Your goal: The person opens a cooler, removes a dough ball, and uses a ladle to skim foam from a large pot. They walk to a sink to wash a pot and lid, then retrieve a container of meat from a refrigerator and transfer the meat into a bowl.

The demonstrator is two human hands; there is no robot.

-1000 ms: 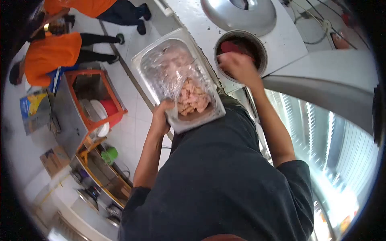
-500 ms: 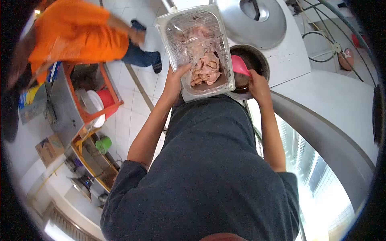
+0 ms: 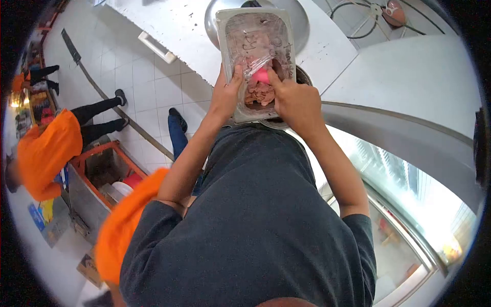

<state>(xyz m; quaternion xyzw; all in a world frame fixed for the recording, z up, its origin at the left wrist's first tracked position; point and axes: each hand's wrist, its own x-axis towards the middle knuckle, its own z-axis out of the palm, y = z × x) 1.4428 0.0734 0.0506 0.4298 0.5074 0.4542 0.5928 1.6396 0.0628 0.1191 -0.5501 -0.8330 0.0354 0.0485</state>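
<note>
A rectangular container [image 3: 228, 30] with plastic film over its far part is tilted above the counter. Pale pink meat pieces [image 3: 260, 95] lie in its near end. My left hand [image 3: 225, 97] grips the container's left side, thumb over the rim. In my right hand [image 3: 298, 102] is a pink scoop [image 3: 261, 75], which reaches into the container at the meat, partly under the film edge. A dark pot [image 3: 303, 78] shows only in part behind the container and my right hand.
A large metal lid [image 3: 302, 25] lies on the white counter [image 3: 327, 38] beyond the container. An open lit chest [image 3: 396, 169] stands at the right. One person in orange [image 3: 51, 148] is at the left, and another person's orange sleeve [image 3: 128, 225] is close by my left arm.
The pink scoop has moved left with my right hand, from the pot into the container. The view has shifted. A second person in orange now shows.
</note>
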